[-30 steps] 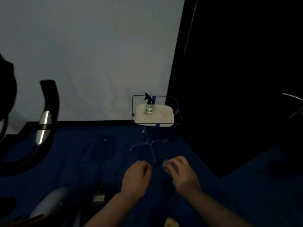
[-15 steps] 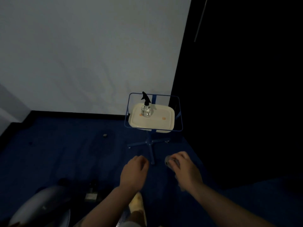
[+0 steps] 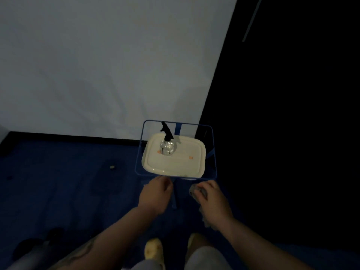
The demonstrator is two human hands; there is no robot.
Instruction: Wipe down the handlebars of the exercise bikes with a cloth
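While the room lies dim, a grey rounded shape [image 3: 29,256] shows at 8 o'clock on the blue carpet [image 3: 68,182], too dark to identify. Further right, the left hand [image 3: 155,193] hangs just below the near rail of a blue wire-framed stand [image 3: 139,152]; its fingers are loosely curled and hold nothing. On the stand sits a cream tray [image 3: 175,166], and a clear spray bottle [image 3: 167,146] with a black trigger head stands upright at the tray's 11 o'clock corner. At 5 o'clock from the tray, the right hand [image 3: 212,199] grips a bunched grey cloth [image 3: 194,190], which pokes out past the knuckles and trails under the wrist. Two pale yellow shoes [image 3: 153,248] show at 6 o'clock. Behind stands a white wall [image 3: 97,65], with black darkness at 3 o'clock.
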